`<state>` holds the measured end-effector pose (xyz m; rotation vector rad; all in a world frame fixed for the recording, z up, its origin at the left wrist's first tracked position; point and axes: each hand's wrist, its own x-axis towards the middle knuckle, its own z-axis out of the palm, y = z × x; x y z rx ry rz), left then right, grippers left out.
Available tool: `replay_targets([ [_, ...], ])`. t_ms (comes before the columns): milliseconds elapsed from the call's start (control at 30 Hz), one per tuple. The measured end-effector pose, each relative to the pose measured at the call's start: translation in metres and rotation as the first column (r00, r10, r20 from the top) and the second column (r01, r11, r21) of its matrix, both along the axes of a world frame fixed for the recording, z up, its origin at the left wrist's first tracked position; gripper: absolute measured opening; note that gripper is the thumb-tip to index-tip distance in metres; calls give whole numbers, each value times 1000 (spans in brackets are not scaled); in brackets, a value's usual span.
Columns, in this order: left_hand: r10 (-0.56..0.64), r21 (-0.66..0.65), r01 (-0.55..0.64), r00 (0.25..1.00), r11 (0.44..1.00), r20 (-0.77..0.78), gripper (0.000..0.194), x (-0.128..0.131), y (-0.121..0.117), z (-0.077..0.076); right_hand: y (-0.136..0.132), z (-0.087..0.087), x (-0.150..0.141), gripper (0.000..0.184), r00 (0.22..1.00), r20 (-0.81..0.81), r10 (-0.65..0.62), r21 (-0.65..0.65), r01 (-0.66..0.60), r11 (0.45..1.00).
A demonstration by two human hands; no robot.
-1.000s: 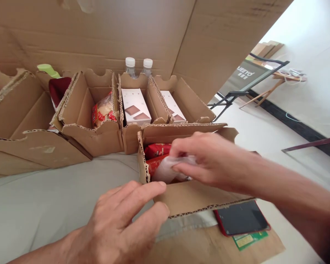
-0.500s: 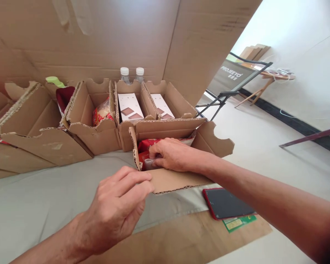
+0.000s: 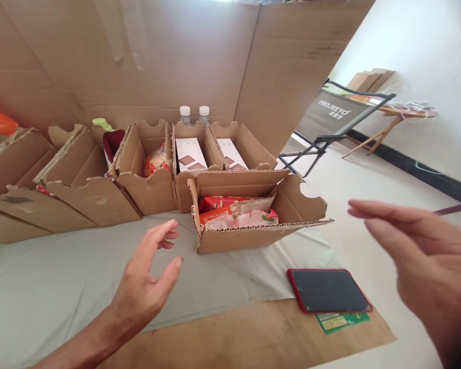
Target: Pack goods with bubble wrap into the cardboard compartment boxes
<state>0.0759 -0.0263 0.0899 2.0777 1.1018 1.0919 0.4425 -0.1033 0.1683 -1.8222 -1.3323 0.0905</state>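
A low cardboard box (image 3: 236, 243) stands at the front of the row, turned sideways. Inside it lie a red packet (image 3: 218, 202), an orange-and-white packet (image 3: 238, 209) and a pinkish packet (image 3: 249, 219); their lower parts are hidden by the box wall. My left hand (image 3: 148, 274) hovers just left of this box, thumb and fingers apart, holding nothing. Off to the right, apart from the box, my right hand (image 3: 418, 246) is raised with fingers stretched out and nothing in it.
Behind, several cardboard bins (image 3: 146, 192) stand in a row, holding white boxes (image 3: 191, 155), a snack bag (image 3: 156, 161) and a dark red item (image 3: 113, 143). Two capped bottles (image 3: 185, 115) stand behind them. A red-edged phone (image 3: 330, 290) overlaps a green card (image 3: 343, 323). A folding chair (image 3: 330, 115) is right.
My right hand has come out of the front box and moved right. My left hand has let go of the box's near wall and drawn left. The near wall now stands more upright.
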Motion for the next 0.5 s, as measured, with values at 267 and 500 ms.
replay_targets([
  [267,-179,-267,234,960,935,214,86,62,16,-25,28,-86,-28,61,885,-396,246,-4,-270,963],
  [500,-21,-198,28,999,980,37,60,-34,-67,-37,-29,-84,-109,30,973,-153,175,31,-172,985],
])
